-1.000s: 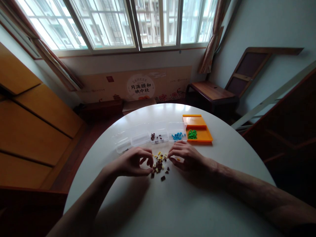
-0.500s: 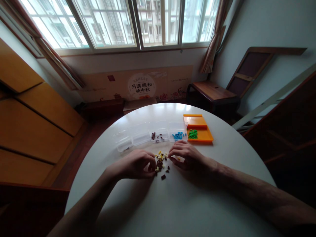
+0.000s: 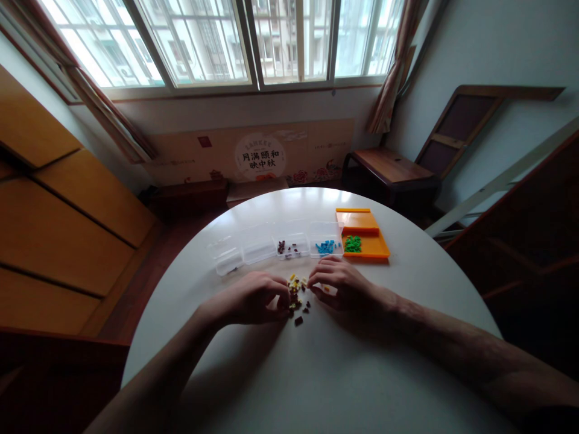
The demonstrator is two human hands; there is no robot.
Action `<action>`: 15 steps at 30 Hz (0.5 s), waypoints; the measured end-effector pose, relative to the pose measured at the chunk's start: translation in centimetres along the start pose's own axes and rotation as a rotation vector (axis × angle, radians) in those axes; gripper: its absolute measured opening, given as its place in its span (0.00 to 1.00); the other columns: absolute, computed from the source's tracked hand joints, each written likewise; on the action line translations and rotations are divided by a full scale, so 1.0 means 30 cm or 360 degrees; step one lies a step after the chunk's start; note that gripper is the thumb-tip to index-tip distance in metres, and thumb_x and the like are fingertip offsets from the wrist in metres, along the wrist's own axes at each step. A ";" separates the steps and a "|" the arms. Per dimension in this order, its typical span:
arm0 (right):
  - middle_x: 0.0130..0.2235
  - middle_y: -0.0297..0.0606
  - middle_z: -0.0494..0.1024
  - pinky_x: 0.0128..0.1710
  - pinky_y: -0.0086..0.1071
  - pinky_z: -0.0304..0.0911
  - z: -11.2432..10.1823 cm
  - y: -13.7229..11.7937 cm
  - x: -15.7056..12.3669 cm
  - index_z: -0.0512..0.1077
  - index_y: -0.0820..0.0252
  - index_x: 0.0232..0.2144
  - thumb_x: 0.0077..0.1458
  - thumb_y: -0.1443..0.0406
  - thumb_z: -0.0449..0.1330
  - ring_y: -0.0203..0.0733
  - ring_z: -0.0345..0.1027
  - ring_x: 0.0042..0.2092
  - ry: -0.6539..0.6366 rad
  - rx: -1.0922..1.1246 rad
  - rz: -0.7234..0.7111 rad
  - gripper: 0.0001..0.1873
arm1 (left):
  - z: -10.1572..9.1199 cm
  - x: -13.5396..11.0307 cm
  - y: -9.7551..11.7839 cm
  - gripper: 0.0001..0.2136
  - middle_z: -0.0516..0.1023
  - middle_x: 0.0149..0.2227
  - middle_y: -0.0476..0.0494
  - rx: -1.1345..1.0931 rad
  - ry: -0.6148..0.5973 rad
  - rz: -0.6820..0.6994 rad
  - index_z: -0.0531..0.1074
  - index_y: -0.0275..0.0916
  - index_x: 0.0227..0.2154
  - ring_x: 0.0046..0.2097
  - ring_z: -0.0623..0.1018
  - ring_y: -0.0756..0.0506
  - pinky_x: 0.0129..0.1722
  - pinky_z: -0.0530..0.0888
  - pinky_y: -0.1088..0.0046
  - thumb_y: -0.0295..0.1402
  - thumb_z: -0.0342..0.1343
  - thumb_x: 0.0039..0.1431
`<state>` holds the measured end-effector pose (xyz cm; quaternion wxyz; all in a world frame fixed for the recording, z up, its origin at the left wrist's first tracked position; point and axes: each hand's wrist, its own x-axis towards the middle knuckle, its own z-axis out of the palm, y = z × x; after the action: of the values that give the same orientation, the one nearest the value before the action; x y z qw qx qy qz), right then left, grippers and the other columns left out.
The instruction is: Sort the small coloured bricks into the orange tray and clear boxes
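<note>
A small pile of yellow and dark brown bricks lies on the white round table between my hands. My left hand rests on the table at the pile's left edge, fingers curled in a pinch against the bricks; what it holds is too small to make out. My right hand rests at the pile's right edge with fingers bent and fingertips together near the bricks. Behind the pile stands a row of clear plastic boxes; one holds dark brown bricks, another blue bricks.
An orange tray with green bricks sits right of the clear boxes. Beyond the table are a wooden bench, a folded wooden frame at the right wall, yellow cabinet panels at left and a window.
My left hand has slid right into the pile and its fingers have closed together. My right hand has stayed nearly still.
</note>
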<state>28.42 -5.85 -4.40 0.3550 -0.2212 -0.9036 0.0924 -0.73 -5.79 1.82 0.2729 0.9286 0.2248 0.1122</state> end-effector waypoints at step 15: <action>0.41 0.36 0.86 0.52 0.41 0.70 0.003 0.000 -0.003 0.78 0.53 0.43 0.66 0.69 0.64 0.43 0.78 0.42 0.0017 0.0039 0.0000 0.06 | 0.010 0.010 0.001 0.07 0.85 0.42 0.46 0.0001 -0.0031 0.0014 0.85 0.45 0.41 0.37 0.81 0.50 0.39 0.73 0.76 0.27 0.64 0.67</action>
<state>28.42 -5.88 -4.52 0.3624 -0.2174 -0.9005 0.1023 -0.35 -5.81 1.63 0.2744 0.9307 0.2181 0.1043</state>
